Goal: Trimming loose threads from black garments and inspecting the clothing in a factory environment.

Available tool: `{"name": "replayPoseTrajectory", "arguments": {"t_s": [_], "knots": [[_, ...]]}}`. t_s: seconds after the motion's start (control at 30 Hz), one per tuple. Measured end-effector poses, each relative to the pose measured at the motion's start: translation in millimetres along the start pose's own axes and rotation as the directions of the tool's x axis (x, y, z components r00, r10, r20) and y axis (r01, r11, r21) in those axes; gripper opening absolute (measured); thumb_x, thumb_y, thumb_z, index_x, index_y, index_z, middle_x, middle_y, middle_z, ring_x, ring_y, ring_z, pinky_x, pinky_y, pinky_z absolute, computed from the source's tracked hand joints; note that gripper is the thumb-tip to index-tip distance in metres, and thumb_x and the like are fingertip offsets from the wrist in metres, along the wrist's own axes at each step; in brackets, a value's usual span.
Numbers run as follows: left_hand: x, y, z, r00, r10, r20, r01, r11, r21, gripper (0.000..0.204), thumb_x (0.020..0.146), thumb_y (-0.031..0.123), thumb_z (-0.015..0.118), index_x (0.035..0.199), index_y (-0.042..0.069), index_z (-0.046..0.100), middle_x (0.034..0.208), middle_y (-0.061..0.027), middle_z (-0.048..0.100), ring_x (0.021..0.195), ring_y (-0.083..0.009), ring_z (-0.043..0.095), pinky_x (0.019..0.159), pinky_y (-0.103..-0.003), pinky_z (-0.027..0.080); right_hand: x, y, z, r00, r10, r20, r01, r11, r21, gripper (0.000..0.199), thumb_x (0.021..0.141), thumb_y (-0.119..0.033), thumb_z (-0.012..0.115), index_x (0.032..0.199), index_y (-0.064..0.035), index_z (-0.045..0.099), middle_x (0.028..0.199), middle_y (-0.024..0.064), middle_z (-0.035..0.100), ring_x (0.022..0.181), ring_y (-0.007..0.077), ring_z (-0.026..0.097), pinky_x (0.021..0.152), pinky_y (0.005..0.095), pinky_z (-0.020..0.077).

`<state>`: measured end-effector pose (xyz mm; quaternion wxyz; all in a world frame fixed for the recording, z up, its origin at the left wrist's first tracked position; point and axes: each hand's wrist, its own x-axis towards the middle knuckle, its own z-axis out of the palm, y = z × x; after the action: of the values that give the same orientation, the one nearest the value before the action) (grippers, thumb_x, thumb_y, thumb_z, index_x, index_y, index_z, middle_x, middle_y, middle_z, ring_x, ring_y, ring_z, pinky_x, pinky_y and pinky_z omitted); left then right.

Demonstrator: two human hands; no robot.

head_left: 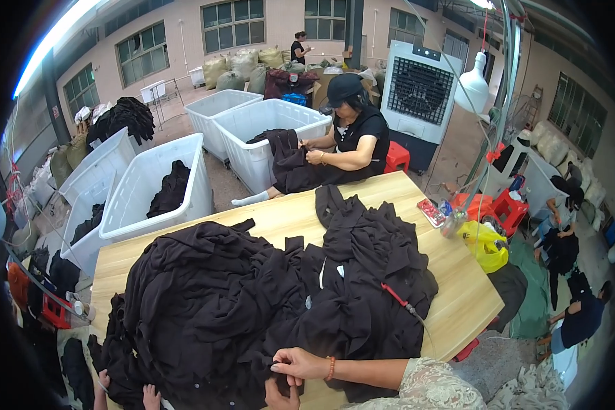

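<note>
Close to the near edge of the table, my right hand [302, 363], with a beaded bracelet at the wrist, pinches a fold of a black garment [253, 372]. Just below it my left hand [280, 396] is closed on the same cloth, partly cut off by the lower edge. The garment's shape is lost among the heaped black garments [205, 287] around it. A slim red-handled tool [393, 294] with a thin cord lies on the right-hand heap [369, 253]. Another person's hands [150, 396] touch black cloth at the lower left.
Across the wooden table [451, 273] sits a person in a black cap [348, 130], handling a dark garment. White bins [160, 184] stand beyond the table's left side and far edge. A red phone-like object [430, 210] and a yellow bag [484, 244] are at the right. A white lamp [474, 85] hangs above.
</note>
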<state>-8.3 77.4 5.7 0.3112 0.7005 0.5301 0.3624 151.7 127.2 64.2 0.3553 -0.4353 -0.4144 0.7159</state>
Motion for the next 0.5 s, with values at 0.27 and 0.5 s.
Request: {"name": "replayPoseTrajectory", "arguments": {"t_s": [0.27,0.5], "knots": [[21.9,6.7,-27.5,0.995,0.082,0.064,-0.075,0.992,-0.106,0.015,0.086,0.005,0.057,0.097,0.0,0.064,0.087,-0.0168,0.066,0.078,-0.0322,0.064,0.072,-0.034,0.05,2.3,-10.5,-20.0,0.987,-0.108,-0.122,0.131,0.972,0.195,0.018,0.094,-0.018,0.057,0.094,-0.0025,0.05,0.073,0.0028,0.059,0.055,0.009,0.062,0.047,0.0199,0.0513],[10.9,5.2,-39.4,0.988,0.125,0.089,-0.099,0.964,-0.246,0.016,0.083,0.001,0.066,0.099,-0.001,0.063,0.078,-0.0051,0.062,0.069,-0.0105,0.057,0.063,-0.026,0.048,-3.7,-18.9,-6.5,0.903,-0.333,-0.27,0.311,0.943,-0.122,0.011,0.091,-0.007,0.059,0.092,-0.0002,0.051,0.076,0.0027,0.057,0.065,0.0078,0.063,0.057,0.0211,0.0545]]}}
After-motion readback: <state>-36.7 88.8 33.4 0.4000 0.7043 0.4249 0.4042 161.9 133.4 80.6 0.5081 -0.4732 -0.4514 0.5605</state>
